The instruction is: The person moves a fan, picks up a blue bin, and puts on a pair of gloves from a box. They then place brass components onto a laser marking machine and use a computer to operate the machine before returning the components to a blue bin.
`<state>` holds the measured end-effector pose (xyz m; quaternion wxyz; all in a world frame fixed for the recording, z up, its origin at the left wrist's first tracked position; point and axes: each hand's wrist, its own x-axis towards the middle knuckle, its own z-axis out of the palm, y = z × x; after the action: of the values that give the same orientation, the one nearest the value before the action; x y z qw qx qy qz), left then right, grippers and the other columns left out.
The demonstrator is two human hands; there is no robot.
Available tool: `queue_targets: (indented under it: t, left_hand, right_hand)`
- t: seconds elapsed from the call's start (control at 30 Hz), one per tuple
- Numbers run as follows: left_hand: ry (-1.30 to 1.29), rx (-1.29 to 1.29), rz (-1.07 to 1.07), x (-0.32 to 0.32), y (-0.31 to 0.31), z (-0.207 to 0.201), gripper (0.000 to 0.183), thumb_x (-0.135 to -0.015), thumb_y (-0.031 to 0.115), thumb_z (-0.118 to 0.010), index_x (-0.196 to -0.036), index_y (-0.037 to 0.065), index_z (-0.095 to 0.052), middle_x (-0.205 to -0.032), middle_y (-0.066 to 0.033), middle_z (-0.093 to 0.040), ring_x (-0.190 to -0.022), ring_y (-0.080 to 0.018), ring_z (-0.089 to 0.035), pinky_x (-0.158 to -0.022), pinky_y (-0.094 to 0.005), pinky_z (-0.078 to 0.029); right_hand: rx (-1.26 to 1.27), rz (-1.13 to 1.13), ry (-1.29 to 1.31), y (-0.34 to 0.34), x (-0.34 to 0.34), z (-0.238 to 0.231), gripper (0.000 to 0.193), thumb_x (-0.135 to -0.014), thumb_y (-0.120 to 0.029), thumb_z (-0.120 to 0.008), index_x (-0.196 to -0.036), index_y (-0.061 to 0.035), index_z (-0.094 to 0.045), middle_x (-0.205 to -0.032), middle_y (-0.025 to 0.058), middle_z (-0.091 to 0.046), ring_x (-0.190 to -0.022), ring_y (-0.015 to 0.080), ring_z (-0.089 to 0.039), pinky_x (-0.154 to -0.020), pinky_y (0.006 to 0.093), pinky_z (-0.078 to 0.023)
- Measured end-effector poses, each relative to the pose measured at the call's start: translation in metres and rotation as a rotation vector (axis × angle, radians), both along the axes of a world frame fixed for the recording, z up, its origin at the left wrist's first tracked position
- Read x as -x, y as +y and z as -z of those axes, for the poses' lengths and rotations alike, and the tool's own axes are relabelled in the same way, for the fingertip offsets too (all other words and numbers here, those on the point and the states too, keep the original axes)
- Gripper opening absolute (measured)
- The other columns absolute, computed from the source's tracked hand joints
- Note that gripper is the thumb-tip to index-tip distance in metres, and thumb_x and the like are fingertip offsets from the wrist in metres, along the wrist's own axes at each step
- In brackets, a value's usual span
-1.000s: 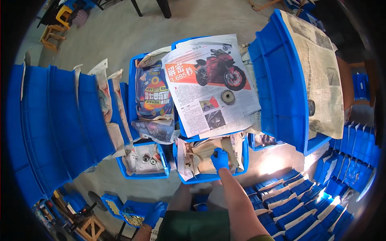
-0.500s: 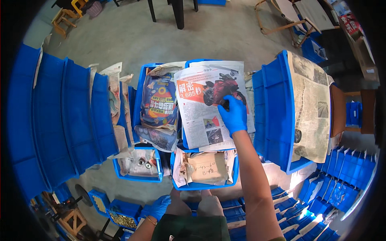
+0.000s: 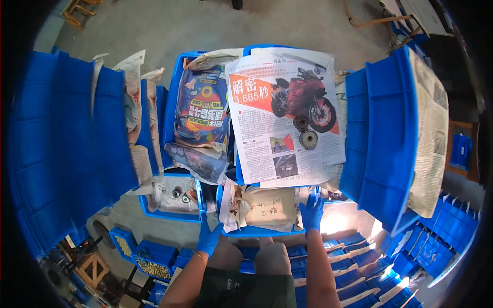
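My gloved left hand [image 3: 209,237] is at the left end of a small blue bin [image 3: 264,232], and my gloved right hand [image 3: 312,214] is at its right end. Both hands grip the bin by its ends, though some fingers are hidden at the rim. Inside lies a brown paper-wrapped packet [image 3: 269,205] with handwriting, among crumpled newspaper. Beyond it, a newspaper sheet [image 3: 257,149] with a red motorcycle picture covers a larger blue bin. Two round metal parts rest on that sheet: a small dark ring [image 3: 301,122] and a larger pale-centred one [image 3: 308,139].
Left of the sheet, another blue bin [image 3: 172,118] holds colourful newspaper. A smaller blue bin [image 3: 169,214] with metal rings [image 3: 177,192] stands near my left hand. Stacked blue bins rise at left [image 3: 56,149] and right [image 3: 380,133]. Bins of small parts [image 3: 154,268] stand at lower left.
My right hand has left the newspaper and come down to the small bin's right end, uncovering the two metal parts. My left hand has risen to the bin's left end. The view has shifted.
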<state>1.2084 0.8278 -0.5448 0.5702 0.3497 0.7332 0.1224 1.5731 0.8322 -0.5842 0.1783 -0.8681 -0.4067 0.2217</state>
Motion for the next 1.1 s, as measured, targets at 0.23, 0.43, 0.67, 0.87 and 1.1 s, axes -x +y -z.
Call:
queue_targets:
  t: [0.23, 0.43, 0.67, 0.87, 1.1]
  left_hand:
    - [-0.134, 0.055, -0.211, -0.021, 0.023, 0.04, 0.079, -0.072, 0.024, -0.071, -0.133, -0.003, -0.028, -0.125, -0.0176, -0.046, -0.114, -0.0264, -0.046, -0.094, -0.0325, -0.037]
    - [-0.062, 0.133, -0.27, -0.024, 0.026, -0.034, 0.049, -0.072, 0.02, -0.073, -0.109, -0.002, -0.049, -0.103, -0.0114, -0.057, -0.091, -0.0204, -0.056, -0.079, -0.0307, -0.046]
    - [0.066, 0.261, 0.112, 0.024, 0.039, -0.124, 0.055, -0.074, 0.039, -0.068, -0.105, -0.004, -0.056, -0.1, -0.0165, -0.062, -0.093, -0.0245, -0.059, -0.08, -0.0338, -0.045]
    - [0.252, 0.257, 0.32, 0.04, 0.09, -0.196, 0.064, -0.073, 0.054, -0.06, -0.105, -0.001, -0.06, -0.099, -0.0202, -0.063, -0.095, -0.0316, -0.06, -0.082, -0.0363, -0.045]
    - [0.262, 0.127, 0.647, -0.001, 0.182, -0.271, 0.069, -0.076, 0.056, -0.055, -0.111, -0.003, -0.056, -0.103, -0.0216, -0.061, -0.099, -0.0312, -0.058, -0.085, -0.0362, -0.044]
  right_hand:
    - [0.074, 0.569, 0.809, -0.004, -0.009, 0.035, 0.02, -0.078, -0.004, -0.063, -0.095, -0.0051, -0.054, -0.079, -0.0012, -0.057, -0.069, 0.0075, -0.051, -0.061, 0.0226, -0.044]
    - [0.187, 0.434, 0.539, -0.035, -0.002, -0.011, 0.02, -0.078, -0.019, -0.061, -0.08, -0.0017, -0.053, -0.062, 0.0012, -0.05, -0.056, 0.0101, -0.044, -0.05, 0.0306, -0.038]
    - [0.3, 0.223, 0.364, -0.083, 0.029, -0.094, 0.025, -0.073, -0.025, -0.063, -0.076, -0.001, -0.055, -0.069, 0.0174, -0.059, -0.063, 0.0228, -0.059, -0.057, 0.0407, -0.045]
    - [0.333, 0.241, 0.507, -0.076, 0.057, -0.182, 0.037, -0.067, -0.027, -0.067, -0.091, -0.0013, -0.057, -0.082, 0.0186, -0.063, -0.077, 0.0336, -0.063, -0.067, 0.0416, -0.048]
    - [0.001, 0.345, 0.595, -0.065, 0.03, -0.243, 0.041, -0.067, -0.022, -0.066, -0.098, 0.0008, -0.052, -0.084, 0.0176, -0.063, -0.076, 0.0268, -0.063, -0.068, 0.0368, -0.049]
